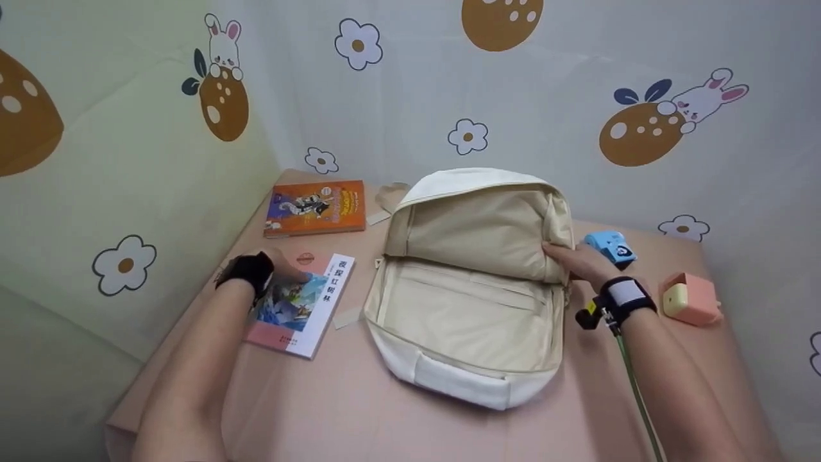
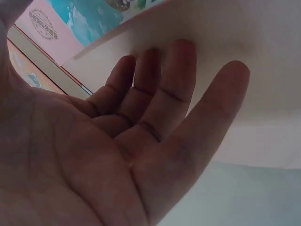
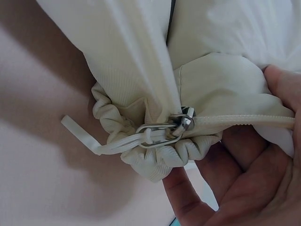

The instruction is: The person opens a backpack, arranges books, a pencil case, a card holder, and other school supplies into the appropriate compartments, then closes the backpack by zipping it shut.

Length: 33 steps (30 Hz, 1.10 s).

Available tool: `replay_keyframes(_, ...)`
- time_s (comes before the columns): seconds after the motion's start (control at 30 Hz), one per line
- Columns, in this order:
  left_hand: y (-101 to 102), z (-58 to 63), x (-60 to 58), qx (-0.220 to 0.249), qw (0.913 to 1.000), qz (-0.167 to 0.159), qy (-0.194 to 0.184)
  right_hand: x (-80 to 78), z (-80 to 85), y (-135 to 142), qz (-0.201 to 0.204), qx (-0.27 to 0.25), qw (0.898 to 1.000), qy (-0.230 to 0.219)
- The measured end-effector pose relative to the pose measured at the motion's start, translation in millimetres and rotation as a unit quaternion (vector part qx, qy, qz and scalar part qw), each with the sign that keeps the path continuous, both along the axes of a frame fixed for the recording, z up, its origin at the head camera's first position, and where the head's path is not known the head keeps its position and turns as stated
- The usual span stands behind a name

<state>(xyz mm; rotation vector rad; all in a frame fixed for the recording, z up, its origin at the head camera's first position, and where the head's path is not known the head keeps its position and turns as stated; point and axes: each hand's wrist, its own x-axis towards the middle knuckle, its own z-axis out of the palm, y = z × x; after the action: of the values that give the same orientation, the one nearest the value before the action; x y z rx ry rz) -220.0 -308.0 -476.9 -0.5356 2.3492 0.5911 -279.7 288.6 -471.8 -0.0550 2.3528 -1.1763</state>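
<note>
A cream backpack [image 1: 468, 321] lies unzipped on the table, its front panel raised and its beige lining showing. My right hand [image 1: 584, 260] grips the side edge of that panel, thumb inside and fingers behind the fabric. In the right wrist view, a metal zipper pull [image 3: 186, 120] and gathered fabric [image 3: 155, 162] sit beside the fingers. A pink and white book [image 1: 324, 308] with a blue picture lies left of the backpack. My left hand [image 1: 282, 266] is at its left side, thumb over the cover; in the left wrist view the fingers [image 2: 176, 89] are loosely bent beside the book's edge.
An orange book [image 1: 346, 208] lies at the back left of the pink table [image 1: 359, 410]. Right of the backpack are a blue item [image 1: 609, 247] with a cartoon print and a pink and yellow box-shaped thing [image 1: 696, 301]. Patterned curtains [image 1: 410, 96] stand behind and at the left.
</note>
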Motion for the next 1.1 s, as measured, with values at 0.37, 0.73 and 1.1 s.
replay_keyframes(0.37,3,6.3,0.4,-0.023,0.9982,-0.055,-0.002,1.7,0.9,0,0.002,-0.007,1.0,0.008)
replay_keyframes(0.73,-7,5.6,1.6,-0.006,0.9987,-0.051,-0.004,3.6,1.6,-3,0.003,-0.005,1.0,0.009)
replay_keyframes(1.1,0,43.6,16.6,0.193,0.9803,-0.035,0.024,5.5,2.6,-2,0.0,-0.011,1.0,0.016)
